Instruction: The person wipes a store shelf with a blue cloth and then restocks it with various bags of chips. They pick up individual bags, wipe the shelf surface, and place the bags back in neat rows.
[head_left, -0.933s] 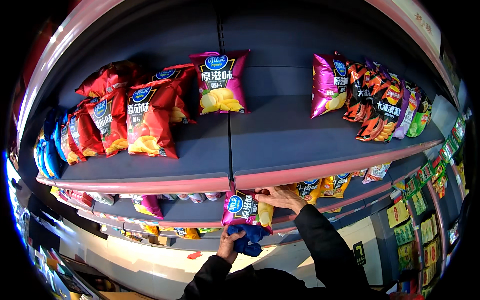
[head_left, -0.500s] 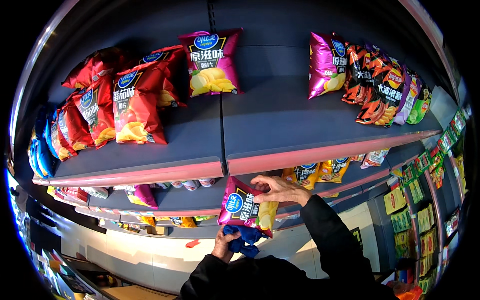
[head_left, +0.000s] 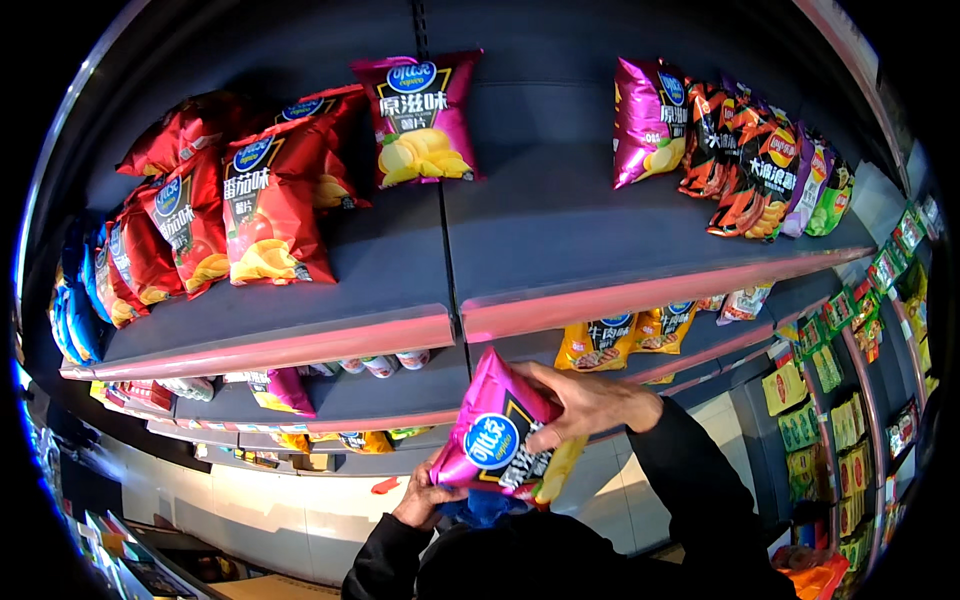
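Note:
A magenta bag of potato chips [head_left: 480,410] is held tilted in front of my body, below the edge of the upper shelf. My right hand [head_left: 595,405] grips its right side, thumb across the front and fingers behind the upper edge. At the bag's lower left corner, my left hand [head_left: 420,497] is closed on a bunched blue cloth [head_left: 485,508], partly hidden under the bag. Its fingertips meet the bag's edge. Another magenta chip bag [head_left: 425,125] stands upright at the back of the upper shelf [head_left: 540,240], and a further one [head_left: 645,125] leans on the right.
Red chip bags [head_left: 270,210] crowd the shelf's left, beside blue packages [head_left: 75,310]. Black-and-orange bags [head_left: 760,180] stand at right. The pink shelf lip [head_left: 640,295] juts out above my hands. Yellow bags [head_left: 597,345] sit on the shelf below. A side rack [head_left: 800,430] holds small packets.
The held chip bag has come closer to me and tilted, now covering more of the blue cloth. My right hand has moved along with it; my left hand has shifted slightly left.

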